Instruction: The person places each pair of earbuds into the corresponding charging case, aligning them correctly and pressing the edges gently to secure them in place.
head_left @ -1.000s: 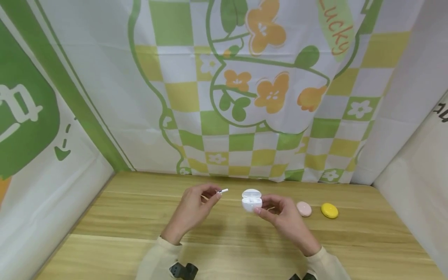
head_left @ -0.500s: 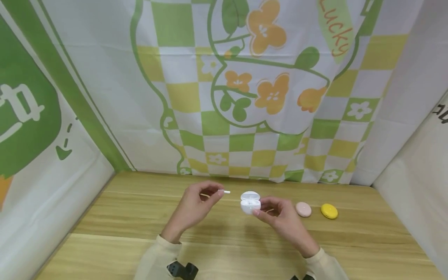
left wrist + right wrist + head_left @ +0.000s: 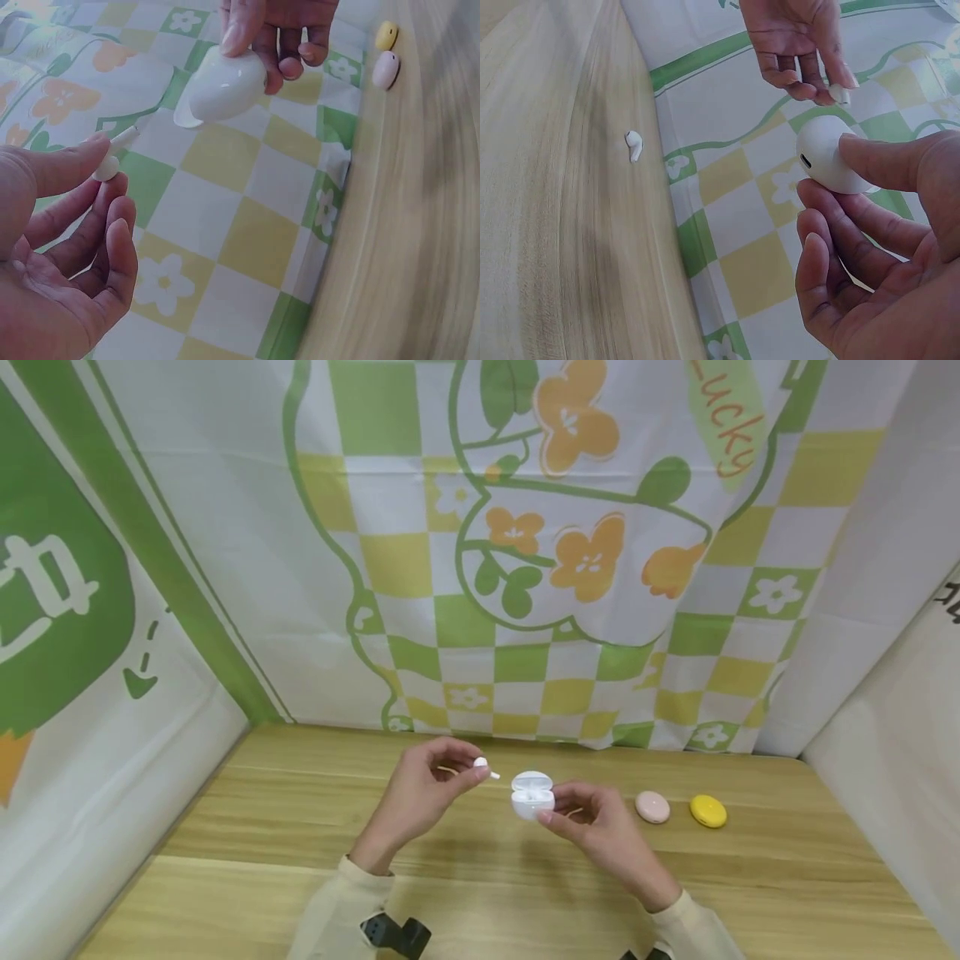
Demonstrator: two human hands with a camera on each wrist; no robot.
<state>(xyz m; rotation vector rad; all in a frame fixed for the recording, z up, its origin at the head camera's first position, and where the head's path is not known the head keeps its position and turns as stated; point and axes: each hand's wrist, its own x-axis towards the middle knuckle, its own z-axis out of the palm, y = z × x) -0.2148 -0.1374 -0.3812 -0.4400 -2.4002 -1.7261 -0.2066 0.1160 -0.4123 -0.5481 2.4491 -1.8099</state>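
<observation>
In the head view my left hand (image 3: pixel 420 789) pinches a white wireless earbud (image 3: pixel 481 763) between thumb and fingers. Its stem (image 3: pixel 125 138) points toward the case and its round head shows beside the thumb. My right hand (image 3: pixel 611 835) grips a rounded white earbud charging case (image 3: pixel 533 802) by its right side, lid up and slots facing me. A small gap separates earbud and case, and both are held above the table. The right wrist view shows the case's back with a dark port, plus a second white earbud (image 3: pixel 634 144) lying on the tabletop.
A pale pink rounded case (image 3: pixel 652 807) and a yellow one (image 3: pixel 708 811) lie on the wooden table (image 3: pixel 262 827), right of my right hand. A green-and-yellow checked cloth (image 3: pixel 517 668) hangs along the table's back edge. White cloth walls flank both sides.
My left hand has shifted slightly right, turning the earbud so its round head shows and its stem tilts down. My right hand has brought the case a little left, narrowing the gap.
</observation>
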